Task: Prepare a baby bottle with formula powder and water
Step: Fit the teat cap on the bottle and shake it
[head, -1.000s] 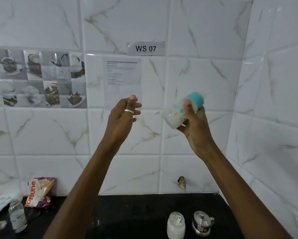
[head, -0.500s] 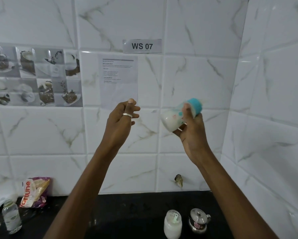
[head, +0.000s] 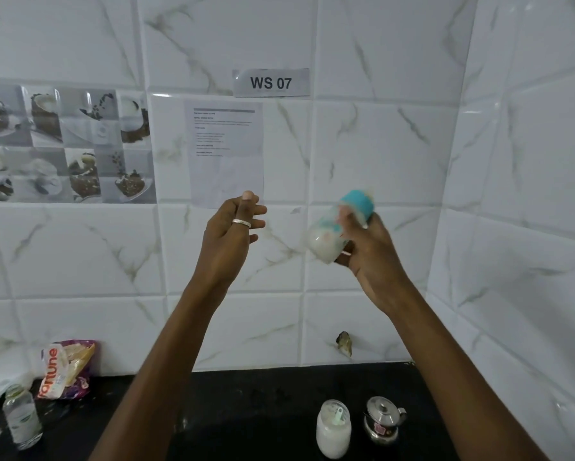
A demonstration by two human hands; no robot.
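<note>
A printed sheet (head: 226, 151) hangs on the tiled wall (head: 379, 144) just behind the left fingers (head: 242, 211), with a "WS 07" label (head: 271, 83) above them. Well below them, a lidded steel pot (head: 384, 419) stands on the black counter (head: 246, 394), and a packet (head: 64, 367) lies far down to their left.

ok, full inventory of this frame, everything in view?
baby bottle: 1, clear, teal cap, white liquid, raised centre right
jar: 1, clear, white powder, counter front
pot: 1, steel, right of jar
water bottle: 1, clear, counter far left
packet: 1, orange and purple, by wall, left
counter: 1, black, bottom
sign: 1, grey, wall top
sheet: 1, white, wall under sign
left hand: 1, ringed, raised, holds nothing
right hand: 1, raised, grips baby bottle
</note>
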